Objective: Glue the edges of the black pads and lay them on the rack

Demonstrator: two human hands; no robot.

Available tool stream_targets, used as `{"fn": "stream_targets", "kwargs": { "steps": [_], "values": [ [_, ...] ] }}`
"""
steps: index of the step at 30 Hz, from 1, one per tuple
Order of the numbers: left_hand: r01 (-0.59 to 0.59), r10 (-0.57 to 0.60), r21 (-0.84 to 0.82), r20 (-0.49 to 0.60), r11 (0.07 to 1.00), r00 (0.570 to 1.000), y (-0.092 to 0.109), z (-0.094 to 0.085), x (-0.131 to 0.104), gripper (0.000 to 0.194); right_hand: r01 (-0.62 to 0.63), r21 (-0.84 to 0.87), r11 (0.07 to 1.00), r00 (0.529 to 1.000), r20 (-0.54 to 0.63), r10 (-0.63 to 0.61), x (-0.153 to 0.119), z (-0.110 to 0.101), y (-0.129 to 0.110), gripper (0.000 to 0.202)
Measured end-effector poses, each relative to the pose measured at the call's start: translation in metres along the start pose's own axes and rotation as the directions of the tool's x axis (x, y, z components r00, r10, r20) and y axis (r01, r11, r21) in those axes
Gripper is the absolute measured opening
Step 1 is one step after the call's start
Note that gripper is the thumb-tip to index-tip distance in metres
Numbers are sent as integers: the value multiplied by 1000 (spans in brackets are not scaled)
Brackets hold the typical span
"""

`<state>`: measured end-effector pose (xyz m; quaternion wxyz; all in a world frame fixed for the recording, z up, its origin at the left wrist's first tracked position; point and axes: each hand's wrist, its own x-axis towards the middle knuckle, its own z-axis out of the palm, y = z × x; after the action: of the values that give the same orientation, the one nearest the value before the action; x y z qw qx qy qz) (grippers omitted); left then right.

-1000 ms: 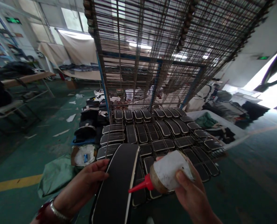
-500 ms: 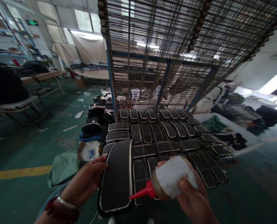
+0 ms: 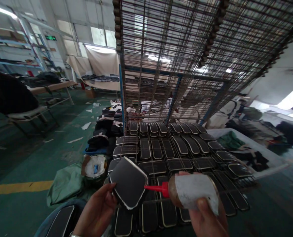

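My left hand [image 3: 97,207] grips the left edge of a black flat panel [image 3: 129,181] with a whitish glue line along its rim. The panel is tilted and looks like a diamond from here. My right hand [image 3: 207,214] is wrapped round a glue bottle [image 3: 195,192] that carries a pale label and lies nearly level. Its red nozzle [image 3: 158,188] points left, the tip at the panel's right corner. Beneath both hands, many similar black panels [image 3: 150,215] with pale rims lie in rows on a wire rack.
Upright wire shelves [image 3: 166,79] rise behind the rows. Another black panel [image 3: 61,222] rests at lower left by my leg. A round tub [image 3: 94,166], green cloth [image 3: 64,184] and dark stacks stand left; a white bin [image 3: 264,158] stands right. A seated person [image 3: 10,93] is far left.
The held panel has turned from upright and long to a tilted diamond shape. The bottle has levelled, its tip moving from the lower right edge up to the right corner. The view has tilted upward.
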<state>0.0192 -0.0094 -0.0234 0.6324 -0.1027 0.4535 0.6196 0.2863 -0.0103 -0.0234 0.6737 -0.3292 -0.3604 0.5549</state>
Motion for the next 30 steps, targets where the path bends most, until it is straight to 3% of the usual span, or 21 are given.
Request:
{"fn": "stream_targets", "kwargs": {
  "steps": [5, 13, 17, 22, 25, 27, 30],
  "values": [
    [-10, 11, -34, 6, 999, 1000, -1, -2, 2, 22, 8, -8, 1000, 995, -96, -9, -10, 17, 3, 60],
    [14, -13, -82, 7, 997, 1000, -3, -6, 3, 22, -44, -2, 999, 998, -43, 44, -24, 18, 18, 65],
    [-28, 28, -43, -5, 999, 1000, -5, -9, 3, 22, 2, 27, 1000, 998, -63, 0, -12, 10, 13, 68],
    [-44, 43, -16, -29, 999, 999, -6, -8, -2, 23, 67, -34, 997, 998, 22, -67, 3, -2, -2, 58],
    [-65, 65, -21, -23, 998, 998, -6, -5, -3, 24, -19, 20, 1000, 1000, -14, 19, -6, 7, 5, 59],
    [-72, 71, -48, -15, 996, 997, -6, -3, -1, 24, -142, 138, 980, 985, -77, 154, -14, 15, 18, 56],
    [-87, 86, -97, -10, 991, 996, -7, -2, 6, 23, -358, 361, 861, 908, -81, 411, -17, 17, 39, 38]
  ]
}}
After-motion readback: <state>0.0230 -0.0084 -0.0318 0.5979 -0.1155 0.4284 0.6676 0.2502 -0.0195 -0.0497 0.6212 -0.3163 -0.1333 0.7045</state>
